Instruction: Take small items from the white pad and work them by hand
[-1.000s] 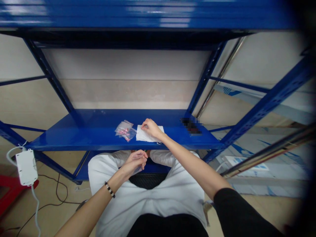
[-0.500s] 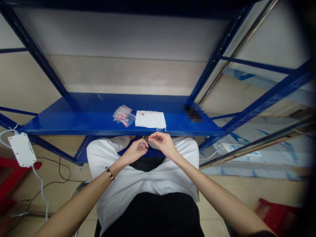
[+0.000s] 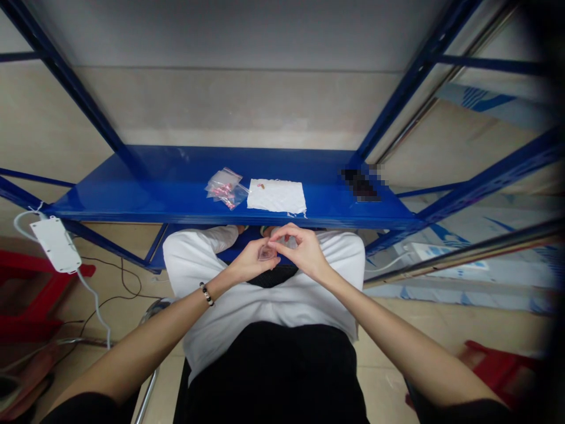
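A small clear plastic bag (image 3: 266, 253) lies in the curled fingers of my left hand (image 3: 251, 262), above my lap. My right hand (image 3: 304, 250) meets it from the other side, thumb and forefinger pinched together at the bag's upper edge. Something see-through also shows inside the curve of the right fingers, too unclear to make out. Beyond my hands, on the blue shelf (image 3: 168, 197), several clear zip bags (image 3: 225, 188) with pink pieces lie in a pile. Beside them rests a white cloth-like sheet (image 3: 282, 197) with a tiny reddish and brown piece (image 3: 261, 186) on it.
A dark, pixelated object (image 3: 362, 185) lies toward the shelf's right end. Blue uprights (image 3: 401, 88) frame both sides. A white power box (image 3: 56, 244) hangs by its cable at the left. Red stools (image 3: 494, 371) stand on the floor at both sides.
My hands have come together, the right fingertips now touching the bag held in the left. The bag shows more plainly. The whole view has shifted, with the shelf sitting higher.
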`<control>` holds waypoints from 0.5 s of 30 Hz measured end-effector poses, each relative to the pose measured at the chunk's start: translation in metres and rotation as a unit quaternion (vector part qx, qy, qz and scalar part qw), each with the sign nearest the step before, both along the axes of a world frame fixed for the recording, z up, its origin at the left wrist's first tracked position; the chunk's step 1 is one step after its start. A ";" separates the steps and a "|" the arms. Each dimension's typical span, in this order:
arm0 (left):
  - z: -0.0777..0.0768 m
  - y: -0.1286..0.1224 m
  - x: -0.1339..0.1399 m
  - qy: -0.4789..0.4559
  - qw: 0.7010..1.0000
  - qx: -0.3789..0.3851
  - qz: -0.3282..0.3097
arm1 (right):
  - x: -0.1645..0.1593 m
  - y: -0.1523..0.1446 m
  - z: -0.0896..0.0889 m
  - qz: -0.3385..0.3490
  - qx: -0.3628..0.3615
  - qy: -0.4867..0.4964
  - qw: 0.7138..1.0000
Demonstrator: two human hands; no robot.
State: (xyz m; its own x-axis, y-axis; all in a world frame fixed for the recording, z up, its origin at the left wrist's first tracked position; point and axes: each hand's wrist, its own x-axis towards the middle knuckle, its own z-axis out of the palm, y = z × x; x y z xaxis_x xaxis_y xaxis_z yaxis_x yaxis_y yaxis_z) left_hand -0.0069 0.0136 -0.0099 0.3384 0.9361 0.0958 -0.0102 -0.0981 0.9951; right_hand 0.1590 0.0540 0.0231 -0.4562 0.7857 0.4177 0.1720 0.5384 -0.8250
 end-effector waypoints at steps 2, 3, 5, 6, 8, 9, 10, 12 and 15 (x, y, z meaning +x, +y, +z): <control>0.002 -0.001 0.002 -0.019 1.000 -0.001 -0.003 | 0.000 -0.004 0.004 0.011 0.034 -0.005 0.999; 0.003 -0.001 0.003 -0.034 0.999 -0.001 0.001 | -0.001 -0.006 0.007 0.017 0.052 -0.008 0.998; 0.005 -0.001 0.004 -0.063 0.998 -0.007 0.009 | -0.002 -0.009 0.010 0.032 0.082 -0.012 0.996; 0.005 -0.001 0.004 -0.073 0.997 -0.014 0.012 | -0.002 -0.010 0.011 0.039 0.093 -0.015 0.995; 0.006 -0.001 0.005 -0.085 0.996 -0.029 0.019 | -0.003 -0.012 0.011 0.050 0.106 -0.022 0.993; 0.006 -0.001 0.005 -0.087 0.995 -0.035 0.020 | -0.003 -0.012 0.011 0.048 0.107 -0.024 0.993; 0.006 -0.001 0.004 -0.089 0.995 -0.040 0.022 | -0.003 -0.012 0.011 0.038 0.107 -0.023 0.993; 0.008 -0.001 0.004 -0.083 0.995 -0.049 0.026 | -0.001 -0.009 0.008 0.003 0.107 -0.012 0.994; 0.014 -0.001 0.003 -0.052 0.997 -0.058 0.023 | 0.006 0.005 0.004 -0.054 0.115 -0.005 0.992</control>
State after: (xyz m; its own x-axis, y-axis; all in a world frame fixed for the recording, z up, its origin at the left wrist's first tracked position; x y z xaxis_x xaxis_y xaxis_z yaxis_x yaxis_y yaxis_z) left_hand -0.0039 0.0127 0.0037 0.2892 0.9571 0.0180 -0.1117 0.0151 0.9936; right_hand 0.1647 0.0591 0.0267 -0.3801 0.7139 0.5880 0.2457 0.6909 -0.6800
